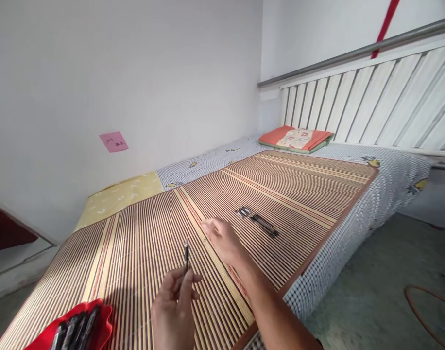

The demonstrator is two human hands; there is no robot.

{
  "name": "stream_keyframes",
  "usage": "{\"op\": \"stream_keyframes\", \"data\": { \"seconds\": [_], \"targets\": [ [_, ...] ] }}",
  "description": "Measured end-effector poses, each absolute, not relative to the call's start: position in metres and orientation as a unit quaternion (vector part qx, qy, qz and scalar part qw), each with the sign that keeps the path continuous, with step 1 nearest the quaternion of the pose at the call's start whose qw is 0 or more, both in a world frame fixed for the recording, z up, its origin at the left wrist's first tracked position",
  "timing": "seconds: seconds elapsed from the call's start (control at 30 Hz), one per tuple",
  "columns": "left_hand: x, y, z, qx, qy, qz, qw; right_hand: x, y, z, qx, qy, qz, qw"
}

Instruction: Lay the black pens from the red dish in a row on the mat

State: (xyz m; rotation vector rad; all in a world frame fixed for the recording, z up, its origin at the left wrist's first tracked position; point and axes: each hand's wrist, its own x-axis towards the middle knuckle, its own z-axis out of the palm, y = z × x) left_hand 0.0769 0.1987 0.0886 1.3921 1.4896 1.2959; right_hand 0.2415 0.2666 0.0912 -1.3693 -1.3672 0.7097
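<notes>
My left hand (177,301) pinches a pen (186,253) at its lower part. The pen stands nearly upright, with its metal tip pointing up and a dark grip section below it. To the right, my right hand (224,238) is slightly blurred above the mat, its fingers curled together; whatever they hold, if anything, is too small to make out. Beyond this hand, several slim dark pens or pen parts (264,225) lie side by side on the striped bamboo mat (142,253). Short clear and black pieces (244,211) rest at their far end.
A red scalloped tray (108,323) with several black pens (77,330) sits at the near left. Folded orange cloth (295,138) lies by the white slatted headboard (371,92). A pink note (113,141) is on the wall. The bed's right edge drops to the floor (371,291).
</notes>
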Motion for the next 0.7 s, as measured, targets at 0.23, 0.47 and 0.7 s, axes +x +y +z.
{"op": "stream_keyframes", "data": {
  "seconds": [0.23, 0.47, 0.7],
  "targets": [
    [0.065, 0.209, 0.086, 0.498, 0.512, 0.524, 0.464, 0.303, 0.309, 0.034, -0.826, -0.528, 0.045, 0.192],
    [0.062, 0.211, 0.083, 0.503, 0.508, 0.515, 0.473, 0.312, 0.315, 0.023, -0.835, -0.520, 0.039, 0.178],
    [0.061, 0.211, 0.079, 0.497, 0.503, 0.512, 0.488, 0.308, 0.311, 0.025, -0.832, -0.521, 0.055, 0.185]
  ]
}}
